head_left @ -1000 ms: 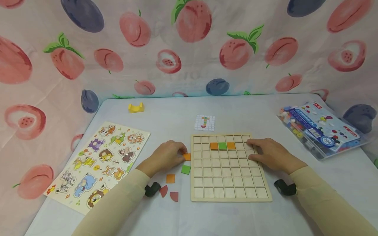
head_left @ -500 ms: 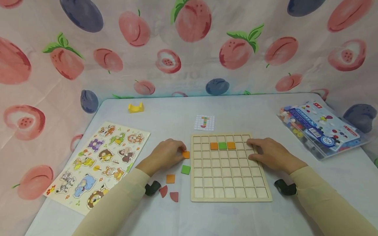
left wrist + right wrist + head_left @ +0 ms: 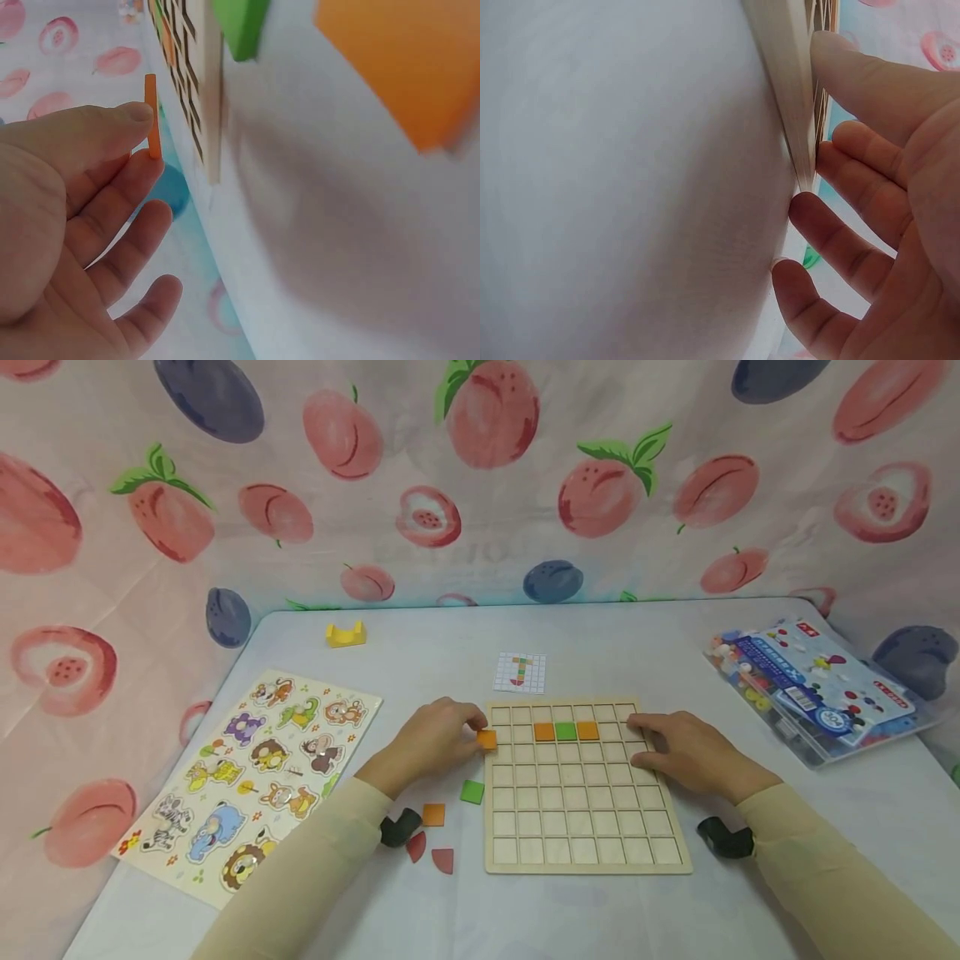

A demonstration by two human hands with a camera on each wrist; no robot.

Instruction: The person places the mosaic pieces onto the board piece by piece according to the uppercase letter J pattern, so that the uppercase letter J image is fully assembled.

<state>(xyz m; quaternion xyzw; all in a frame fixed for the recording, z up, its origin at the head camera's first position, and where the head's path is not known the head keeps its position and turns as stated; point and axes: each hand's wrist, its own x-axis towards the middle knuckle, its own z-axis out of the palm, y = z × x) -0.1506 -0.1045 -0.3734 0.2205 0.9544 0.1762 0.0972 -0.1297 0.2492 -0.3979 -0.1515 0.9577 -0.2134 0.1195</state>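
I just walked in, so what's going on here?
A person's left hand pinches an orange tile by the left edge of a wooden grid board, while the right hand touches the board's right edge. A row of three tiles, orange, green, orange, sits in the grid. On the table to its left lie a green tile, another orange tile and two red pieces.

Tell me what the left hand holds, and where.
The left hand pinches an orange tile by the side nearest the hand; exact contact unclear.
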